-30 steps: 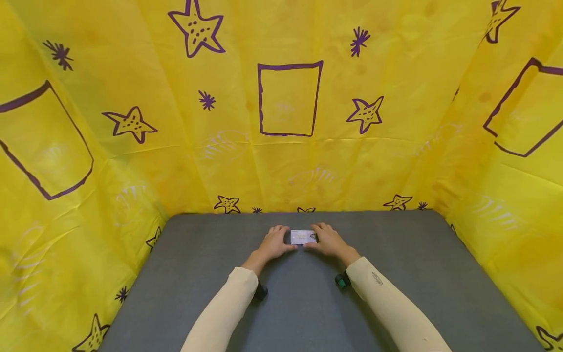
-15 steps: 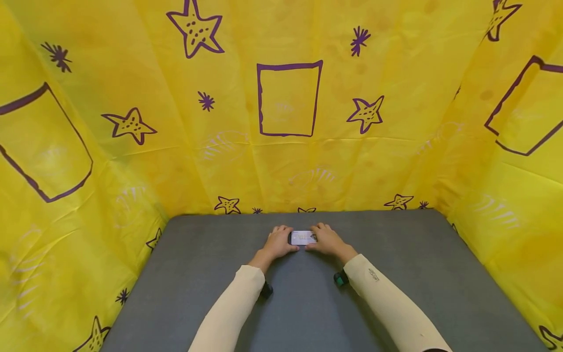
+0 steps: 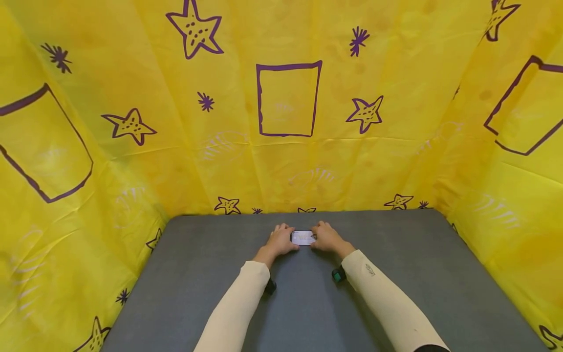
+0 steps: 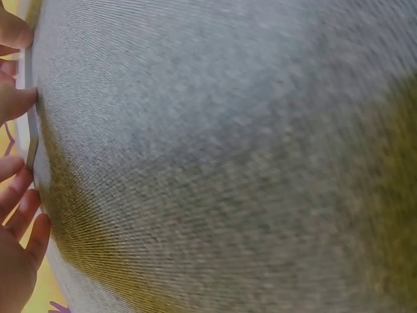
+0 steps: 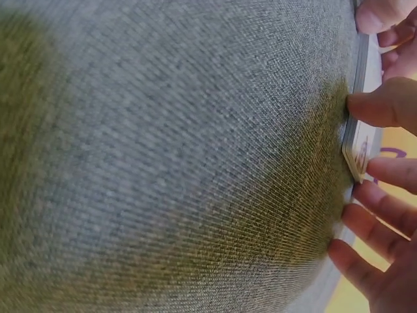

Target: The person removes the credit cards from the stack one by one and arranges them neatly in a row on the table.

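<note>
A small stack of white cards [image 3: 302, 237] with pale gold lettering lies flat on the grey table, near its far edge. Its long side runs left to right. In the right wrist view the edge of the card stack [image 5: 353, 147] shows thin layers. My left hand [image 3: 281, 240] grips the left end, thumb at the near edge and fingers toward the far side. At the right end my right hand [image 3: 326, 237] holds it likewise, covering part of the printed face. Some fingertips touch the cloth in both wrist views.
A grey cloth-covered table [image 3: 211, 274] spreads around the hands. Yellow curtains [image 3: 286, 171] with purple stars and squares enclose it at the back and both sides. A dark wrist camera [image 3: 338, 275] sits under the right wrist.
Both hands have drawn slightly closer together at the ends of the card stack. The right thumb and fingers cover more of its right end. The left forearm has shifted a little right.
</note>
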`<move>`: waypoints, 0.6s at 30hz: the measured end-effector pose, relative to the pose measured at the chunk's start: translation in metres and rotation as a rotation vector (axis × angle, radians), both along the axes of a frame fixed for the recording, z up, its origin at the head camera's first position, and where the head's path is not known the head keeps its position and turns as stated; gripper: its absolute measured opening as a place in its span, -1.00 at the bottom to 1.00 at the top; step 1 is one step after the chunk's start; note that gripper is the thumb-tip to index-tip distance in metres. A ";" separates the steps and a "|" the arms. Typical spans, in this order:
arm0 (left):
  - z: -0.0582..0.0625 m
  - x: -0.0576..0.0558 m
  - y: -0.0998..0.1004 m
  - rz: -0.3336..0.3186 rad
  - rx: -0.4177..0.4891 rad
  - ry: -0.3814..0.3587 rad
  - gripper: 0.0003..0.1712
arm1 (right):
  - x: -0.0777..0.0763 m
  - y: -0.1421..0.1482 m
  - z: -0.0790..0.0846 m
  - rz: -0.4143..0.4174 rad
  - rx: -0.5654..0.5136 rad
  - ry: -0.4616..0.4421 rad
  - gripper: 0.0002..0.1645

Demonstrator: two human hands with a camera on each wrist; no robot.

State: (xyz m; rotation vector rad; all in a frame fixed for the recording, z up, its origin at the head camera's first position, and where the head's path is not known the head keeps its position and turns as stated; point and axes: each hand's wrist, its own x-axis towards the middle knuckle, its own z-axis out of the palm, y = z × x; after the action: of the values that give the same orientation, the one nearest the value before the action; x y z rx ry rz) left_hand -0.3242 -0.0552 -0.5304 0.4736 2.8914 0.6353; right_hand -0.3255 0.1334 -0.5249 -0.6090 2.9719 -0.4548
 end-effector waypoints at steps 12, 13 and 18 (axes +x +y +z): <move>0.002 -0.004 0.001 0.020 0.032 -0.007 -0.37 | 0.000 0.000 0.001 -0.007 -0.037 -0.020 -0.44; 0.002 -0.004 0.001 0.018 0.035 -0.009 -0.38 | -0.001 0.001 0.001 -0.008 -0.038 -0.019 -0.45; 0.003 -0.005 0.000 0.010 0.046 -0.019 -0.38 | -0.003 0.001 -0.001 -0.028 -0.038 -0.031 -0.46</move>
State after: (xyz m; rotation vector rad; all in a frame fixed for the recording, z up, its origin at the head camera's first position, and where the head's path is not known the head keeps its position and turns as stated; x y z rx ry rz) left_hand -0.3292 -0.0549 -0.5278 0.4574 2.8688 0.7051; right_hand -0.3284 0.1342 -0.5254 -0.5586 2.9521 -0.5194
